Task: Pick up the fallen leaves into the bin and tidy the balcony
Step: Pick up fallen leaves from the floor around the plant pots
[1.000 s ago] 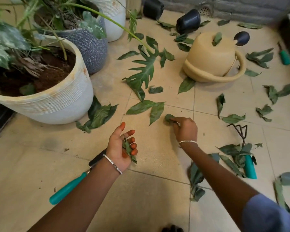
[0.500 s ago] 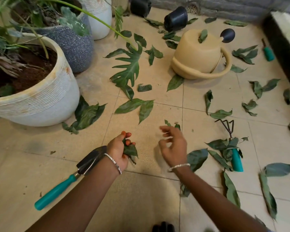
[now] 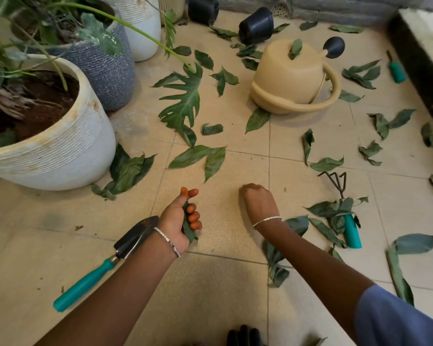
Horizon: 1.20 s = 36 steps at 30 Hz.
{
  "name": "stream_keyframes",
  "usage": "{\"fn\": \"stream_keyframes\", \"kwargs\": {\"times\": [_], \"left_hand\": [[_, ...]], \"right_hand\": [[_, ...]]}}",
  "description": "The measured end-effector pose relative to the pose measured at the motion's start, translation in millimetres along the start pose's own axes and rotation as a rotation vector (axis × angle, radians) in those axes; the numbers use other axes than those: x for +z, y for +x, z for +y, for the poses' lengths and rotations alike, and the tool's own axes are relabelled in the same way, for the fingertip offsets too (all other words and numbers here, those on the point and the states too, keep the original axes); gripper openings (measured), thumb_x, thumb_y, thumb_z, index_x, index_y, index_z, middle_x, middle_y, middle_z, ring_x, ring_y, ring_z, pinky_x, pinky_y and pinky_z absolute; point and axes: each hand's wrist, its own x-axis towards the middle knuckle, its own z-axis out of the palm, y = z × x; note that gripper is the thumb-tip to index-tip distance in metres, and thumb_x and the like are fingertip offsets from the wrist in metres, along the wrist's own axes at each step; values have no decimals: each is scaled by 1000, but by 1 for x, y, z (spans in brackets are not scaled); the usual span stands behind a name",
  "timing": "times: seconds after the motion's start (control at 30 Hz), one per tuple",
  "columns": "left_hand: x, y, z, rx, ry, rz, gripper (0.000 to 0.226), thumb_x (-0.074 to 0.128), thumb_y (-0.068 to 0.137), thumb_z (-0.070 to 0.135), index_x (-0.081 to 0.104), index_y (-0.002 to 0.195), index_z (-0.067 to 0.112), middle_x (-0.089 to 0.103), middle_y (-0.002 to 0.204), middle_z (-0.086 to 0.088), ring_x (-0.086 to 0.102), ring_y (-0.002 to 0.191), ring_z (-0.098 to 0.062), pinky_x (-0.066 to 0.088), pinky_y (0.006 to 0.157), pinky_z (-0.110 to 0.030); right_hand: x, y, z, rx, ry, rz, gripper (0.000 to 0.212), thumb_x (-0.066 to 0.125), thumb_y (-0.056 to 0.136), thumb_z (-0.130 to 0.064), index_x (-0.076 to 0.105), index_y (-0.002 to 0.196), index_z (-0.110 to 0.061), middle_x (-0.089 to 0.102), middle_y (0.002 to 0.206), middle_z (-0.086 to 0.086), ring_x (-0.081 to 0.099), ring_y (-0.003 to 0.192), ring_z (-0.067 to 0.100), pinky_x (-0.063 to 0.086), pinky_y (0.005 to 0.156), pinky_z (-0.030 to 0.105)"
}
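Several fallen green leaves lie scattered over the beige tiled floor (image 3: 210, 283). Two of them form a pair of leaves (image 3: 198, 156) just beyond my hands. My left hand (image 3: 180, 221) is palm up with its fingers curled round a small bunch of leaves (image 3: 188, 227). To the right of it, my right hand (image 3: 258, 201) is knuckles up and low over the floor. Its fingers curl under, so anything beneath them is hidden. No bin is in view.
A teal-handled trowel (image 3: 98, 273) lies under my left forearm. A hand rake (image 3: 348, 221) lies among leaves to the right. A beige watering can (image 3: 293, 78) sits ahead, with big plant pots (image 3: 60, 151) at left and black pots (image 3: 255, 28) at the back.
My right hand reached to a small leaf on the floor, drew back toward my left hand, and is down on the floor again. My left hand has closed tighter on its leaves.
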Motion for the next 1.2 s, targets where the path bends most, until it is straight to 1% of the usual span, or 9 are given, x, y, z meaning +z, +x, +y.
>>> {"fn": "stream_keyframes", "kwargs": {"times": [0.17, 0.3, 0.53, 0.63, 0.73, 0.83, 1.0, 1.07, 1.2], "left_hand": [[-12, -4, 1, -21, -20, -64, 41, 46, 96, 56, 62, 99, 18, 48, 65, 2, 42, 46, -8, 27, 34, -15], [-18, -8, -1, -28, -70, -86, 52, 44, 93, 64, 64, 98, 16, 61, 74, -2, 55, 55, -10, 32, 38, -17], [-29, -10, 5, -99, -161, -50, 50, 51, 92, 57, 68, 82, 11, 68, 78, -11, 65, 74, -24, 49, 73, -35], [-38, -2, 9, -114, -138, -6, 42, 52, 93, 52, 67, 82, 14, 64, 75, -6, 63, 68, -20, 47, 63, -32], [-48, 6, 16, -84, -143, 43, 34, 54, 95, 44, 57, 73, 18, 48, 53, 3, 44, 42, -10, 30, 39, -19], [-54, 7, 26, -60, -174, 48, 38, 53, 96, 42, 47, 67, 19, 37, 46, 6, 34, 34, -8, 22, 34, -15], [-58, 10, 38, -19, -187, 67, 45, 53, 95, 48, 43, 62, 20, 31, 43, 5, 29, 32, -8, 21, 34, -15], [-58, 10, 39, -9, -203, 66, 47, 54, 93, 50, 43, 60, 19, 31, 43, 4, 29, 33, -9, 21, 35, -14], [-58, 10, 37, -24, -240, 47, 50, 55, 89, 55, 47, 57, 17, 32, 45, 3, 29, 35, -11, 21, 40, -16]], "right_hand": [[-40, -6, -38, 152, 607, 277, 14, 73, 82, -5, 79, 92, -12, 74, 89, 5, 69, 79, 17, 55, 76, 27], [-71, -27, -96, -61, 854, 319, 19, 76, 80, -4, 79, 95, -14, 67, 86, 0, 63, 76, 7, 54, 69, 16], [-41, -30, -125, -419, 541, 155, 16, 67, 77, -21, 79, 88, -22, 74, 93, -4, 65, 95, 21, 53, 77, 37], [-48, -32, -125, -396, 584, 55, 24, 60, 85, -31, 74, 105, -28, 69, 104, -10, 56, 111, 18, 42, 86, 38], [-63, -9, -109, -264, 771, 161, 25, 60, 88, -30, 72, 108, -21, 66, 102, -5, 57, 98, 11, 45, 83, 29], [-54, 39, -73, -32, 711, 200, 20, 61, 89, -17, 70, 107, -15, 69, 97, -1, 62, 87, 12, 54, 78, 33], [-4, 89, -45, -93, 284, -266, 64, 65, 88, -29, 40, 147, -27, 38, 148, 15, 43, 129, 36, 42, 105, 44], [13, 90, -46, -104, 157, -299, 65, 64, 89, -40, 38, 148, -31, 29, 155, 14, 34, 137, 38, 38, 109, 48], [30, 72, -50, -118, 172, -35, 25, 58, 95, -20, 66, 118, -12, 66, 116, 12, 61, 101, 31, 51, 80, 34]]}}
